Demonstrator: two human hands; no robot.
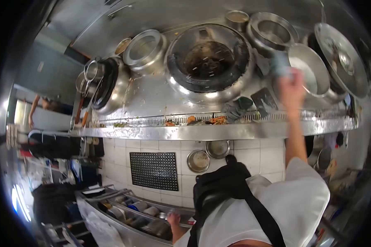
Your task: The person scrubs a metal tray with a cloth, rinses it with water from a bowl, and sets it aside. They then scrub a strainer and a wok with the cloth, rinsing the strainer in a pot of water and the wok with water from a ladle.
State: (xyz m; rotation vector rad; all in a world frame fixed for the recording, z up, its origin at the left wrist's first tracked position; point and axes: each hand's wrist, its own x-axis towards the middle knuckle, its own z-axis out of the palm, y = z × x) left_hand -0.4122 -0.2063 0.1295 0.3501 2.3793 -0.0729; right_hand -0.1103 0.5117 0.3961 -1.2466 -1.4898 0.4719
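Observation:
My right hand (292, 86) reaches over the steel cooking range, smeared by motion. Its fingers are closed on a blurred grey-green cloth (279, 64), beside a deep steel bowl (309, 68). My left hand (174, 218) is low beside my body, at the edge of a steel counter (111, 192) holding several containers. Its fingers look curled, and what they grip, if anything, is hidden. A large blackened wok burner (210, 92) stands left of my right hand. A crumpled grey cloth (235, 110) lies on the range near the front grate.
Steel pots (144, 49) and a wide wok (342, 53) stand along the range. Orange food scraps (218, 120) lie on the front drain grate. Below are a black rubber mat (154, 171) and two round metal pans (198, 161). Another person's arm (34, 109) shows at far left.

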